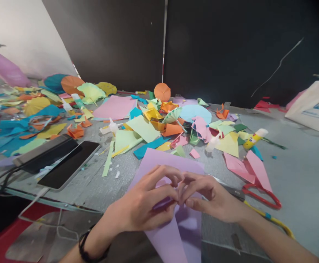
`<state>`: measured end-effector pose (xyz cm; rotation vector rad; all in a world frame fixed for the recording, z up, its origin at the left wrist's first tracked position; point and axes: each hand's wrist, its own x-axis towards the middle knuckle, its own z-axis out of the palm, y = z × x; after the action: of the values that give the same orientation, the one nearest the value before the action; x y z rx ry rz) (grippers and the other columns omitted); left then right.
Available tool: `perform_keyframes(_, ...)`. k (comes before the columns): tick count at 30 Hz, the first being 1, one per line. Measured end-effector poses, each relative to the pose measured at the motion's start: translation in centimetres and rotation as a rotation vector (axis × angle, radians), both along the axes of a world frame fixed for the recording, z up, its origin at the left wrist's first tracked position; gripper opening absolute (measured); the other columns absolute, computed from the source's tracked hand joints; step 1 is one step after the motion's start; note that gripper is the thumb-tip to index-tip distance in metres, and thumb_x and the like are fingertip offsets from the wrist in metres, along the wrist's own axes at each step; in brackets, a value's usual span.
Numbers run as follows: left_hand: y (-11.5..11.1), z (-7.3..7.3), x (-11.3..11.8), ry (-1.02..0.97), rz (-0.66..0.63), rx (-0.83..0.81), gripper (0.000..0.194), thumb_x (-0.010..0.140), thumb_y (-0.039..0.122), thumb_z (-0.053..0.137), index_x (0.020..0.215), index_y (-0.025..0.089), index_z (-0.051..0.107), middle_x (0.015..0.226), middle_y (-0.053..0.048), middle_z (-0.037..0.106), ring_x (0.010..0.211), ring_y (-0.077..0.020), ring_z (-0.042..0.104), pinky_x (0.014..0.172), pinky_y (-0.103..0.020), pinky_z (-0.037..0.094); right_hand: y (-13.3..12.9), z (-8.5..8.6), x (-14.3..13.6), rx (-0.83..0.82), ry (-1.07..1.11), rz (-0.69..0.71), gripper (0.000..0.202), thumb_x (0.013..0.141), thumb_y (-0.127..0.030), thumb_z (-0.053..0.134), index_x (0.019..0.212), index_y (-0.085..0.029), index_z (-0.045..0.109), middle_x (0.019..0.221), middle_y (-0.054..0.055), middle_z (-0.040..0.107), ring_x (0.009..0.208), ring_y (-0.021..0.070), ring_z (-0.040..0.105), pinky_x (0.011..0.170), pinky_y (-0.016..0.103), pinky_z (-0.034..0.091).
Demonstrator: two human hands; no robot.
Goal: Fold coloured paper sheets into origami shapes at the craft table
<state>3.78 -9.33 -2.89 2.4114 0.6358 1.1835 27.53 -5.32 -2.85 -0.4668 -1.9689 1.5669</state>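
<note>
A light purple sheet of paper (pixel 173 159) lies at the table's front edge, with a folded or curled part (pixel 166 239) hanging over toward me. Above it, the fingertips of both hands meet. My left hand (pixel 151 199) is closed, its thumb and fingers bent together on the purple paper. Opposite, my right hand (pixel 212 197) pinches at the same spot; the exact bit of paper between the fingertips is hidden. Red-handled scissors (pixel 262 196) rest just beyond my right wrist, partly covered by that hand.
Paper scraps, paper umbrellas (pixel 162 92) and glue bottles (pixel 112 126) crowd the table's back. A phone (pixel 69 164) with a cable lies left. At right are a yellow glue stick (pixel 255 138), pink folded paper (pixel 248 168) and a white bag (pixel 314 106). A black panel (pixel 230 47) stands behind.
</note>
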Motion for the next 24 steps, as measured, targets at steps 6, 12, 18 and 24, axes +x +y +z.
perform_keyframes(6,-0.36,0.16,0.53,0.022,0.04,0.056,0.026,0.081,-0.003,0.058,0.097,0.018,0.061,0.12,-0.012,0.059,0.115,-0.0222,0.063,0.098,-0.034,0.058,0.03,0.23,-0.09,0.019,-0.043,0.027,0.011,0.097,-0.026,0.073,0.099,-0.023,0.084,0.103,0.007,0.078,0.107,0.0213,0.065,0.101,0.04,0.05)
perform_keyframes(12,-0.29,0.31,0.31,0.009,0.043,0.067,0.027,0.078,-0.003,0.058,0.096,0.017,0.059,0.122,-0.013,0.059,0.115,-0.0234,0.063,0.096,-0.035,0.059,0.03,0.09,0.1,-0.01,-0.027,0.025,0.013,0.098,-0.028,0.072,0.103,-0.024,0.084,0.096,0.006,0.076,0.116,0.0224,0.064,0.101,0.039,0.05)
perform_keyframes(18,-0.27,0.47,0.16,-0.031,0.038,0.053,0.026,0.079,-0.003,0.057,0.096,0.016,0.06,0.121,-0.014,0.058,0.117,-0.0251,0.062,0.097,-0.038,0.058,-0.03,-0.17,0.23,0.014,-0.035,0.027,0.013,0.097,-0.023,0.073,0.104,-0.025,0.084,0.097,0.006,0.077,0.117,0.0223,0.065,0.102,0.039,0.05)
perform_keyframes(24,-0.25,0.52,0.07,-0.013,-0.003,0.022,0.024,0.082,-0.001,0.059,0.099,0.016,0.063,0.126,-0.015,0.057,0.122,-0.0254,0.062,0.102,-0.037,0.058,-0.06,0.05,0.04,-0.01,-0.01,0.024,0.013,0.097,-0.023,0.073,0.103,-0.025,0.084,0.101,0.006,0.077,0.107,0.0205,0.067,0.099,0.037,0.051)
